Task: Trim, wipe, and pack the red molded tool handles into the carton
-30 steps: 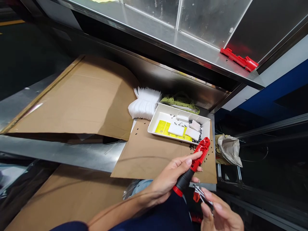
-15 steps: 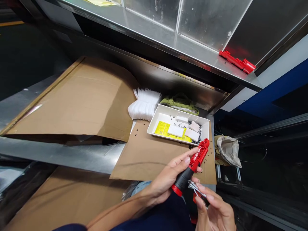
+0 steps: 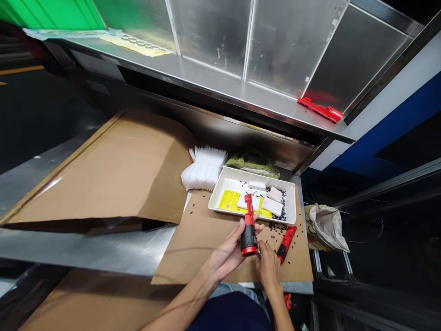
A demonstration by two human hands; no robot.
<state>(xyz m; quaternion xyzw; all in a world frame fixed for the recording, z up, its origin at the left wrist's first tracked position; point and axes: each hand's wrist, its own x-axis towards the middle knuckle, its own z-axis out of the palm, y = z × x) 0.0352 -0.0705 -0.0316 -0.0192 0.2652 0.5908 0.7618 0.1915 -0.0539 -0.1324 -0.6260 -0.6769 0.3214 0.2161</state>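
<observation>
The left hand [image 3: 229, 252] holds one red-and-black tool [image 3: 248, 234]; the right hand [image 3: 268, 264] curls close by its near end, grip hidden, contents unclear. One second tool [image 3: 287, 241] lies just beyond it, near the worktop's [image 3: 299, 288] right edge.

Left hand [image 3: 229, 252]: red-and-black handle [image 3: 249, 234], gripped | right hand [image 3: 268, 265]: just beside | cardboard sheet [image 3: 193, 250]: second handle [image 3: 287, 242], white tray [image 3: 214, 197]

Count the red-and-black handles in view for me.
2: the held handle, in the left hand; the second handle, on the cardboard beside the right hand. A red piece below the table is too hidden to tell.
</observation>
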